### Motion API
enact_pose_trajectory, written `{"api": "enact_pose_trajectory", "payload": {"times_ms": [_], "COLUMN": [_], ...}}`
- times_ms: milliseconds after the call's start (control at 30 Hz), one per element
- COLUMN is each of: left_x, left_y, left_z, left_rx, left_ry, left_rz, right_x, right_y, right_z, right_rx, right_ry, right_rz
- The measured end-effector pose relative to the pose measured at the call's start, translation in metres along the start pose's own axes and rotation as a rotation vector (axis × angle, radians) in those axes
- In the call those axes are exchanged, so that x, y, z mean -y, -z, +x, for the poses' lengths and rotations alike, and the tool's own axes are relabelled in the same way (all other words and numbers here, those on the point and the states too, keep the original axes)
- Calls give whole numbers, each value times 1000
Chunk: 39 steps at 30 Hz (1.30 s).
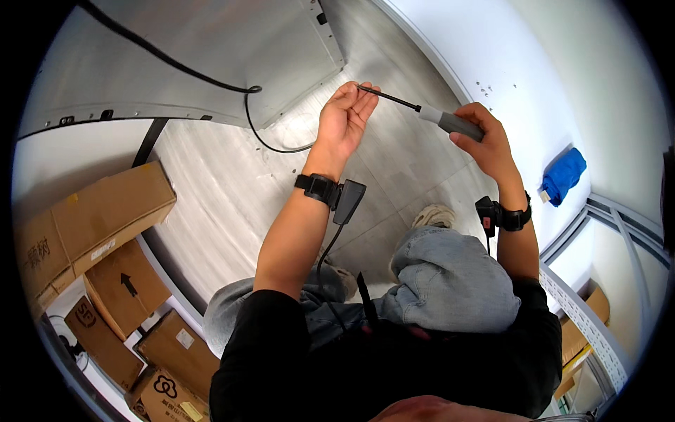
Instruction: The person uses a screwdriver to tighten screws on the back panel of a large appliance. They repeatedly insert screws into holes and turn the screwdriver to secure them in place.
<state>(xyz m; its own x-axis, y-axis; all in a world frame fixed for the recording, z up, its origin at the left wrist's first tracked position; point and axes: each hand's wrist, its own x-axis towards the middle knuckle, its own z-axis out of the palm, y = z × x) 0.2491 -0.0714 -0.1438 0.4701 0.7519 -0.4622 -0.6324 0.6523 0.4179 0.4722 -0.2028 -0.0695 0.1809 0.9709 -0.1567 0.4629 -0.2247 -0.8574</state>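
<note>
One screwdriver (429, 112), two hands, five cardboard boxes (91, 225), one blue cloth (564, 174), one black cable (211, 77)

A screwdriver (422, 109) is spanning the gap between two raised hands, its tip touching the left hand (342, 119), its handle sitting in the right hand (481, 137). A panel (211, 56) is lying beyond the left hand, a cable (267, 137) trailing off its edge. Boxes (105, 267) are sitting stacked far left; a cloth (562, 176) is lying on the right.
</note>
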Motion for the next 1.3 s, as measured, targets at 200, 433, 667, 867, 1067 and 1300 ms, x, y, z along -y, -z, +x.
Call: {"api": "enact_pose_trajectory", "payload": {"times_ms": [200,433,667,867,1067,1300], "left_x": [-16,-40,-41,-50,-68,-71], "left_y": [24,27,31,40,46,42], "left_z": [16,74,118,145,155,160], "left_rx": [-181,-208,-278,-297,-269,-303], "left_ry": [-32,-51,-26,-46,-16,20], "left_rz": [141,246,346,493,487,396], "right_x": [16,-9,-27,-43,-56,-69], "right_y": [-32,-59,-99,-126,-148,-162], "right_z": [22,55,69,81,90,100], "right_rx": [-101,-182,-100,-69,-119,-153], "right_ry": [284,300,72,63,64,84], "right_rz": [-222,-243,-14,158,254,295]}}
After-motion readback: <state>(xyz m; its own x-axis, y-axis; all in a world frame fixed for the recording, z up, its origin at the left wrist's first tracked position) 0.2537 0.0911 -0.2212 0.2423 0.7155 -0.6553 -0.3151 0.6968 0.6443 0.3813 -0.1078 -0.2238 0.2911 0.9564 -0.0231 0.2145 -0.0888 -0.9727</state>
